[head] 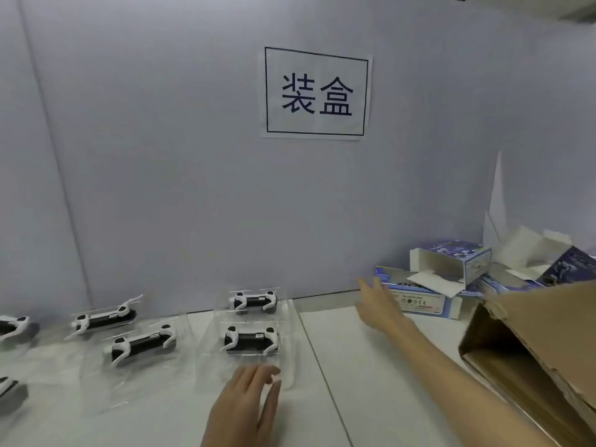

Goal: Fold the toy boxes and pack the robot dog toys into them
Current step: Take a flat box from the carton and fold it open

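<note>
Glossy blue boxes (419,295) | right hand (380,304) spread | left hand (248,404) flat, loose

A paper sign (316,93) (two printed characters) hangs on the wall; cardboard carton (532,343) lies open at right.

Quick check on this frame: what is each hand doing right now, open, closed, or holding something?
Left hand: open, fingers straight, at the near edge of a toy's clear tray.
Right hand: open, holding nothing, reaching toward the blue boxes.
</note>
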A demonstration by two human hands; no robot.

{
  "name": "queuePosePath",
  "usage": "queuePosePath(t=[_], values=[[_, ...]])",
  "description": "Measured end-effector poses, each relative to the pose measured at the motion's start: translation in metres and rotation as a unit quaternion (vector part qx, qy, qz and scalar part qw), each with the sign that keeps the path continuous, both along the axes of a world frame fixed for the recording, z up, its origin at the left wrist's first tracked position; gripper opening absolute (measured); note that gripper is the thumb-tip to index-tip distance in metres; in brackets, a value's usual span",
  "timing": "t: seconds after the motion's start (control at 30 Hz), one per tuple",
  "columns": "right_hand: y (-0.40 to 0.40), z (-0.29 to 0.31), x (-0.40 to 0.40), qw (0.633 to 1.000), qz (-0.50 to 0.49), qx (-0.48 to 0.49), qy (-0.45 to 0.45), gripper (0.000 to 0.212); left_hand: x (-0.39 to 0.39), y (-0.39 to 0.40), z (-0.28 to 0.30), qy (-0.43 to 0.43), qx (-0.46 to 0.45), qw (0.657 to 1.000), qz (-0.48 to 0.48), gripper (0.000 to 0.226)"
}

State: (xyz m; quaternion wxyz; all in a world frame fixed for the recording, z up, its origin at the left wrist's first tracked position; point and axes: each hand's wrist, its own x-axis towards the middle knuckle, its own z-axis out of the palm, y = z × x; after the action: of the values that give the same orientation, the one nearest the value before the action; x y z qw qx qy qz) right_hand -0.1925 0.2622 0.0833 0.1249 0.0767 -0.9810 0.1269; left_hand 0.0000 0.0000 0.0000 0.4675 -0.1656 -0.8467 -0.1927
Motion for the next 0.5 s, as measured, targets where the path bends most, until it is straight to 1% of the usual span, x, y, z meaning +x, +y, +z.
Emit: queuePosePath(t=[0.03, 0.07, 0.1, 0.13, 0.17, 0.2, 0.23, 0.27, 0.3, 0.33, 0.37, 0.4, 0.43, 0.5], values=[[0.006, -0.007, -0.017, 0.998, -0.04, 0.036, 0.019, 0.06, -0.004, -0.003, 0.0, 0.019, -0.009, 1.0, 0.007, 0.04], [0.012, -0.009, -0.029, 0.995, -0.094, 0.024, 0.033, 0.063, -0.007, -0.005, -0.001, 0.028, -0.019, 0.999, 0.012, 0.045], [0.022, -0.016, -0.045, 0.99, -0.125, 0.047, 0.04, 0.062, -0.01, -0.007, -0.004, 0.038, -0.023, 0.999, 0.015, 0.045], [0.028, -0.021, -0.053, 0.987, -0.148, 0.046, 0.039, 0.061, -0.012, -0.008, -0.004, 0.048, -0.027, 0.998, 0.009, 0.041], [0.033, -0.025, -0.061, 0.983, -0.164, 0.074, 0.044, 0.061, -0.014, -0.008, -0.005, 0.064, -0.034, 0.997, 0.008, 0.033], [0.034, -0.03, -0.064, 0.982, -0.167, 0.063, 0.062, 0.06, -0.015, -0.008, -0.004, 0.078, -0.04, 0.996, 0.002, 0.022], [0.034, -0.034, -0.066, 0.98, -0.167, 0.089, 0.067, 0.061, -0.016, -0.007, -0.005, 0.085, -0.049, 0.995, -0.004, 0.011], [0.031, -0.035, -0.066, 0.981, -0.161, 0.071, 0.082, 0.063, -0.015, -0.006, -0.004, 0.082, -0.053, 0.995, -0.001, 0.004], [0.031, -0.037, -0.067, 0.978, -0.154, 0.104, 0.09, 0.064, -0.016, -0.004, -0.003, 0.082, -0.06, 0.995, 0.0, 0.006], [0.029, -0.033, -0.062, 0.983, -0.144, 0.082, 0.083, 0.064, -0.015, -0.002, -0.003, 0.082, -0.07, 0.994, 0.006, 0.01], [0.026, -0.03, -0.057, 0.983, -0.132, 0.098, 0.076, 0.064, -0.014, -0.002, -0.003, 0.083, -0.08, 0.993, 0.014, 0.015], [0.021, -0.026, -0.045, 0.985, -0.122, 0.087, 0.085, 0.063, -0.012, -0.001, -0.002, 0.083, -0.082, 0.993, 0.017, 0.02], [0.014, -0.023, -0.033, 0.982, -0.108, 0.109, 0.111, 0.062, -0.01, -0.001, -0.001, 0.081, -0.079, 0.993, 0.017, 0.025], [0.0, -0.018, -0.007, 0.976, -0.059, 0.117, 0.177, 0.062, -0.006, -0.003, 0.004, 0.056, -0.053, 0.997, 0.012, 0.042]])
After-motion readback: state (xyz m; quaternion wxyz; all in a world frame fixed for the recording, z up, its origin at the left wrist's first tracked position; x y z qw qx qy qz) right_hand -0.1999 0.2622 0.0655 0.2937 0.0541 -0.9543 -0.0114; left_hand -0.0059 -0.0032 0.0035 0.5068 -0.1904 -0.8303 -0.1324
